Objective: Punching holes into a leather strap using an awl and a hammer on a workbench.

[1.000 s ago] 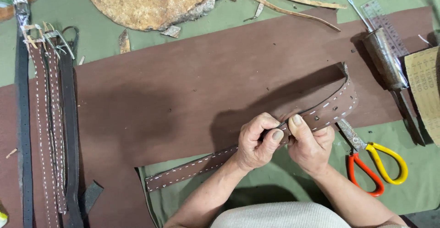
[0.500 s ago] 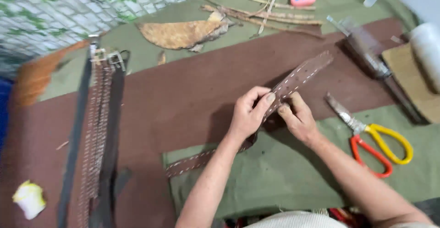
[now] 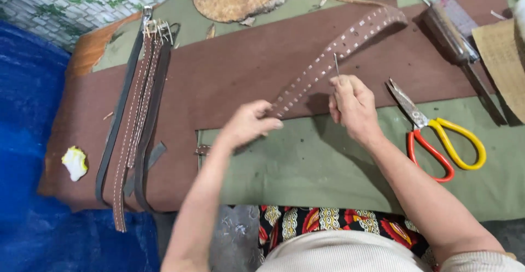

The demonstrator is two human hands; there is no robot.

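The stitched belt strap [image 3: 328,59] is pinched by the left hand [image 3: 249,124]; its long axis runs away up-right. A needle [image 3: 336,64] is pinched upright by the right hand [image 3: 353,105], just beside the strap.

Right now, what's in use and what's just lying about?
In use:
left hand holding strap
right hand holding needle

Lying about:
scissors
finished belts
leather sheet
hide scrap
white lump
ruler

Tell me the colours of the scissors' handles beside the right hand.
The scissors have one yellow handle and one orange-red handle; the head view shows them clearly.
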